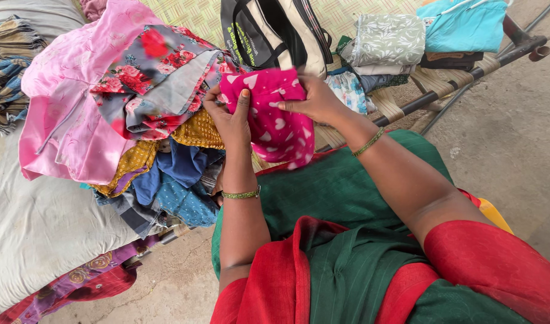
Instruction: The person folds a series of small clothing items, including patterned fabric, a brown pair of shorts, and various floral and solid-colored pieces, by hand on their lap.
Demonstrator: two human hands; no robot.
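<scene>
A small bright pink cloth with white hearts [274, 123] is held up in front of me over my green and red lap. My left hand [230, 117] pinches its left edge, thumb on top. My right hand [314, 99] grips its upper right side, fingers folded over the fabric. The cloth's lower part hangs loose toward my lap. Both wrists carry thin green bangles.
A heap of unfolded clothes [137, 108] lies to the left on a woven cot: pink satin, grey floral, mustard, blue pieces. A black and cream bag [275, 33] stands behind. Folded clothes [386, 42] and a turquoise piece [464, 24] sit at the right. Concrete floor surrounds.
</scene>
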